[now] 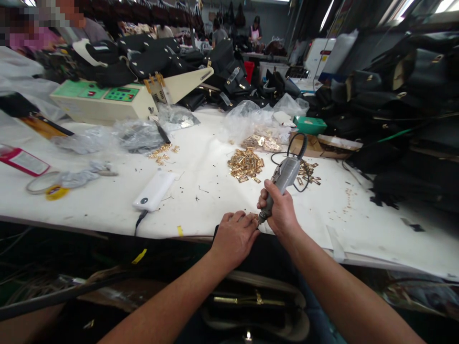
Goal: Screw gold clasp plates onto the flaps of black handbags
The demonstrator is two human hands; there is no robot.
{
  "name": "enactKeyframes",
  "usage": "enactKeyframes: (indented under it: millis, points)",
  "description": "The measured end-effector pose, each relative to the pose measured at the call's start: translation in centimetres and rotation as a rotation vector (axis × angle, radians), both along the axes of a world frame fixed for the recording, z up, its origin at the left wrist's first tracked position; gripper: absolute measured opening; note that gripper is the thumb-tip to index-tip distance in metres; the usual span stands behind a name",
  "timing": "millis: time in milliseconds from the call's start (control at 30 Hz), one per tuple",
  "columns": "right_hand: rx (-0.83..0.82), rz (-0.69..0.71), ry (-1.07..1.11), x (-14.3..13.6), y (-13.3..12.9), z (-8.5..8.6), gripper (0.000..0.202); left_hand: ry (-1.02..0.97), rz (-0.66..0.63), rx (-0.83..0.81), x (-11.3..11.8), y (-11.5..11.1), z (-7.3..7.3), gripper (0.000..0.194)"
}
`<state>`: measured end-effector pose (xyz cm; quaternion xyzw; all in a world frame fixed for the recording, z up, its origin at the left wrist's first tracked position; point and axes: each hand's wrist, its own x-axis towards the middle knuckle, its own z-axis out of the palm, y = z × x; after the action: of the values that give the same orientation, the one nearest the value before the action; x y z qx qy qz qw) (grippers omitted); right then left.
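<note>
My right hand (278,205) is wrapped round a grey electric screwdriver (286,174), its tip pointing down and left at the table's front edge. Beside the tip, my left hand (236,236) presses down on the flap of a black bag (268,251), fingers close together. Whatever small part lies under the fingertips is too hidden to name. The bag hangs below the edge, its zipped opening facing up. Beyond the hands lies a pile of gold metal fittings (246,165), with more fittings (309,173) right of the screwdriver.
On the white table (201,167) are a white power bank (155,190) with a cable, a red bottle (23,160), plastic bags and a cream machine (103,101). A green box (310,124) stands behind. Black bags (405,95) are heaped at the right. People are in the background.
</note>
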<state>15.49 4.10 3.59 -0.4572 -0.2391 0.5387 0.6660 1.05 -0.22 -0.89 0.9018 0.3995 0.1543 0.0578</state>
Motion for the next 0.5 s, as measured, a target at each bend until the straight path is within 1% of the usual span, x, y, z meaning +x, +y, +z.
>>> enactKeyframes:
  millis: [100, 300, 500]
  points:
    - [0.001, -0.019, -0.011, 0.11, -0.04, -0.14, 0.039, -0.003, -0.004, -0.010, 0.00, 0.03, 0.04, 0.029]
    - [-0.007, -0.014, 0.008, 0.00, -0.23, -0.59, 0.039, -0.002, -0.002, -0.001, -0.03, 0.01, 0.10, 0.029]
    - [-0.007, -0.022, 0.016, -0.02, -0.26, -0.52, 0.039, -0.006, 0.001, -0.005, -0.03, 0.02, -0.12, 0.029]
